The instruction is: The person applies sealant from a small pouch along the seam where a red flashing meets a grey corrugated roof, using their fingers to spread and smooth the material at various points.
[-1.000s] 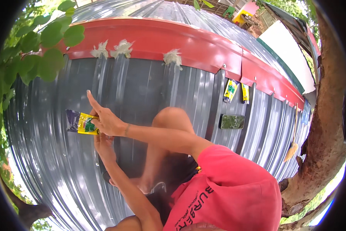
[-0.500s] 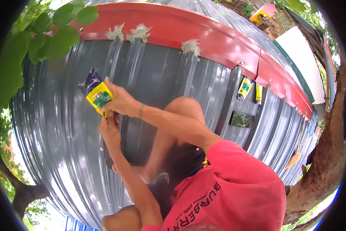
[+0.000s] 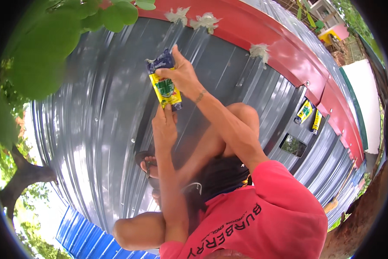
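A yellow and dark blue foil pouch (image 3: pixel 166 89) with a green print is held up over the grey metal roof sheet. My right hand (image 3: pixel 183 74) grips its upper part, with the thumb across the front and a finger stretched up along the edge. From below, my left hand (image 3: pixel 164 128) pinches the pouch's bottom end between fingertips. The fingers behind the pouch are hidden. To the right, on the roof, lie a similar yellow and blue pack (image 3: pixel 305 111) and a narrow yellow one (image 3: pixel 317 122).
A dark phone (image 3: pixel 292 145) lies on the ribbed roof (image 3: pixel 103 86). Along the top runs a red ridge flashing (image 3: pixel 284 56) with pale dried patches (image 3: pixel 259 52). Green leaves (image 3: pixel 51 56) hang at the upper left. A tree trunk (image 3: pixel 353 220) stands at the lower right.
Both hands and the pouch now appear farther right in the view, and the pouch is more upright. My right hand has shifted higher on it. The whole view has also shifted.
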Demonstrator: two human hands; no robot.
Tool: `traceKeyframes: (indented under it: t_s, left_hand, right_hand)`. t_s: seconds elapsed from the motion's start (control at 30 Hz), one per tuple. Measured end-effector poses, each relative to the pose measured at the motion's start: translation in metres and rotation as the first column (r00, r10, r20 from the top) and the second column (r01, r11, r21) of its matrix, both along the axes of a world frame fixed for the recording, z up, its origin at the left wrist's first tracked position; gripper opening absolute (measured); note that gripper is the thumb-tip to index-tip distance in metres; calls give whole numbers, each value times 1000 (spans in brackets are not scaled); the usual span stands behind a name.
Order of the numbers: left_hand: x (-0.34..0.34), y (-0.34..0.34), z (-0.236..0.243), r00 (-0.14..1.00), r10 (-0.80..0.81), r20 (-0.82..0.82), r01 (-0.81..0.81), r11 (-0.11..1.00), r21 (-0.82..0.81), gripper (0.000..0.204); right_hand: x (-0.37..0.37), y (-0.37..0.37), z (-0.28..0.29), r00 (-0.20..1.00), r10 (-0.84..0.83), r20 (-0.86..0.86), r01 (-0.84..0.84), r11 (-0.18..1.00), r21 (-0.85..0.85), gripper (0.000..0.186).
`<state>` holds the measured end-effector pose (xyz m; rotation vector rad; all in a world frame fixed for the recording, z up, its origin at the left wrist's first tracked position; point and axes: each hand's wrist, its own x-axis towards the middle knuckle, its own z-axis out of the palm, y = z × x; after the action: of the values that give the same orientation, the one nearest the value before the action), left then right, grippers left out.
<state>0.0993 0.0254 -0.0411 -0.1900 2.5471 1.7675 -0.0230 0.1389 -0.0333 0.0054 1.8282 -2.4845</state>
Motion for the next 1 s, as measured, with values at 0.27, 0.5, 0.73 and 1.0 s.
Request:
traceKeyframes:
  t_s: [0.27, 0.5, 0.73, 1.0]
  left_hand:
    - [-5, -19, 5, 971, 238, 7, -238, 969, 72, 40]
    - [0, -19, -1, 989, 146, 9, -146, 989, 37, 46]
    - [14, -20, 4, 998, 43, 40, -45, 998, 40, 41]
    - [17, -38, -13, 997, -34, 71, 10, 947, 320, 35]
  right_hand:
    - [43, -26, 6, 888, 457, 56, -457, 890, -16, 73]
    - [41, -18, 5, 902, 425, 73, -419, 904, -79, 76]
    - [15, 0, -6, 968, 239, 80, -229, 967, -111, 93]
    - [25, -14, -6, 986, 140, 94, -137, 990, -36, 82]
